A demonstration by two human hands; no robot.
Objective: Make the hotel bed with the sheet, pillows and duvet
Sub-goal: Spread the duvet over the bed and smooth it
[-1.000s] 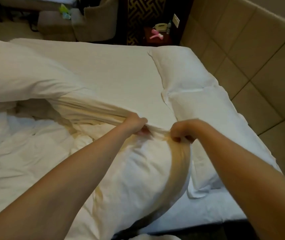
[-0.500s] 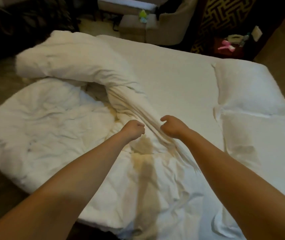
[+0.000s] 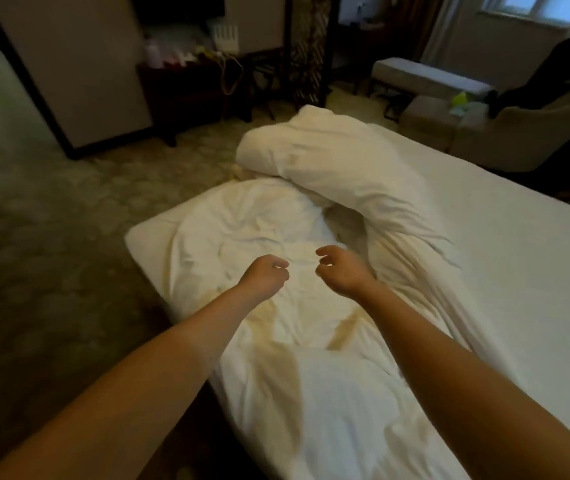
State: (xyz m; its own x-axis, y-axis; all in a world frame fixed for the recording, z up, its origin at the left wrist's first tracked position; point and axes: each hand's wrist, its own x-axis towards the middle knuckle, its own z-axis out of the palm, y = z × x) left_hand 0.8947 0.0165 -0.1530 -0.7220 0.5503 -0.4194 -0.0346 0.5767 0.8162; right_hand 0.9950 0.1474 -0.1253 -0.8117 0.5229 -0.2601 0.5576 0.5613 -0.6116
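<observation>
hands over the messy duvet

head view: the white duvet (image 3: 242,226) lies crumpled on the left side of the bed, with one part heaped up at the far end. the flat sheet (image 3: 518,258) shows on the right. the left hand (image 3: 267,274) is curled like a fist with nothing in it. the right hand (image 3: 340,270) is loosely curled and holds nothing, just above the duvet.

I note: the duvet (image 3: 242,237) is white, blotched yellow-tan down its middle. Right of the duvet, the sheet (image 3: 518,271) is plain white. Left of it, the carpet (image 3: 51,237) is dull olive-beige with a faint pale repeating motif. Beyond it, the armchair (image 3: 536,133) is beige.
</observation>
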